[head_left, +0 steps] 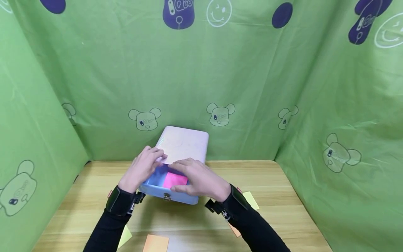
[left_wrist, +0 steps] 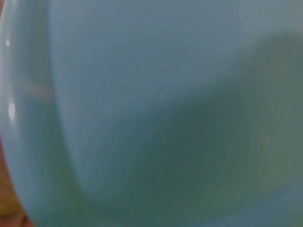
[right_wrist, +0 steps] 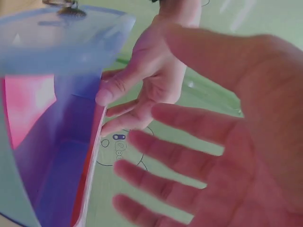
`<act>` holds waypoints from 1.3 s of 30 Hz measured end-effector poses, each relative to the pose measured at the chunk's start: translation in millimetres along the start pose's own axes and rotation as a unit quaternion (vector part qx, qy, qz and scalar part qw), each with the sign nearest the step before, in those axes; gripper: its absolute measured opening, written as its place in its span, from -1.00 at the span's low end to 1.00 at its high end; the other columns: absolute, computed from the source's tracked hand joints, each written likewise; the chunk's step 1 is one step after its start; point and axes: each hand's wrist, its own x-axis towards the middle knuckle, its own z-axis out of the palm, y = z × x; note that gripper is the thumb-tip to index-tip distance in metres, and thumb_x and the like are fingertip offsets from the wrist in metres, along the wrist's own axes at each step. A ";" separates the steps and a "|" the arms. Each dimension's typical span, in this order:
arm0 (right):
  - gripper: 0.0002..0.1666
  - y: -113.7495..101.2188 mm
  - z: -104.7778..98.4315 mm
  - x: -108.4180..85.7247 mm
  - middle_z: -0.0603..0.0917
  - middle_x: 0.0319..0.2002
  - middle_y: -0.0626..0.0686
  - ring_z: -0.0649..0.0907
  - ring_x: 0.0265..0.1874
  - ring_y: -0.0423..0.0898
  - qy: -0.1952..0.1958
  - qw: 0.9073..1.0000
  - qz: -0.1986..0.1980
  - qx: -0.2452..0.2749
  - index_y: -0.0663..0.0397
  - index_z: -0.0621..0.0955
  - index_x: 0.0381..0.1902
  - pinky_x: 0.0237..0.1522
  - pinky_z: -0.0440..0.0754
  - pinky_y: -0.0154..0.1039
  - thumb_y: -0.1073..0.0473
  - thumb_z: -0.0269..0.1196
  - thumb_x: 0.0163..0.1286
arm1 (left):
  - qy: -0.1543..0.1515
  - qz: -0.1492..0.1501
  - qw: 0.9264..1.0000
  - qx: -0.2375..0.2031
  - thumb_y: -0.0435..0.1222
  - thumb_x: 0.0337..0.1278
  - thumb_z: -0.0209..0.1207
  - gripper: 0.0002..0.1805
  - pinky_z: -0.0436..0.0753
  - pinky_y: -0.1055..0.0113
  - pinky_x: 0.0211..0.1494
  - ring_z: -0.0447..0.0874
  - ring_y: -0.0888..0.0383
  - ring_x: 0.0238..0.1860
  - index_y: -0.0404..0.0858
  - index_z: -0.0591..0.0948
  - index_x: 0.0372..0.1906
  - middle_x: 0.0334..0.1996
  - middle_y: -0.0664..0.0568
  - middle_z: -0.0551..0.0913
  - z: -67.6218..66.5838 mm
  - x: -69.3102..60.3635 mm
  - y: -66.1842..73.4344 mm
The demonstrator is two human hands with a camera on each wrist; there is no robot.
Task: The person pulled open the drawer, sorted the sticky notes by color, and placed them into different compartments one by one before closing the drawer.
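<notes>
A small light-blue case [head_left: 171, 192] with a metal clasp [head_left: 167, 196] stands on the table, its pinkish-white lid [head_left: 185, 141] raised at the back. Inside the case lies a pink paper note [head_left: 174, 179]. My left hand [head_left: 142, 169] grips the lid's left front edge; the right wrist view shows its thumb [right_wrist: 111, 91] against the rim and the fingers on the other side. Over the right part of the opening is my right hand [head_left: 201, 176], with fingers extended and nothing held. The case's blue side [left_wrist: 142, 71] fills the left wrist view, blurred and close, hiding the left hand there.
Yellow notes [head_left: 251, 200] and orange notes [head_left: 156, 243] lie around on the wooden table [head_left: 85, 210]. A green printed cloth [head_left: 245, 87] walls the table at the back and both sides, close behind the lid.
</notes>
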 end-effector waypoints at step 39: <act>-0.33 21.8 17.0 -8.6 0.68 0.24 0.12 0.58 0.28 0.17 0.042 0.991 0.124 -0.027 0.03 0.62 0.25 0.06 0.72 0.16 -0.13 0.44 0.26 | -0.031 -0.051 0.998 -0.018 -0.05 0.43 0.17 -0.71 0.66 0.07 -0.07 0.51 0.01 -0.01 -0.12 0.73 -0.03 0.08 -0.04 0.73 0.0 2.9 2.4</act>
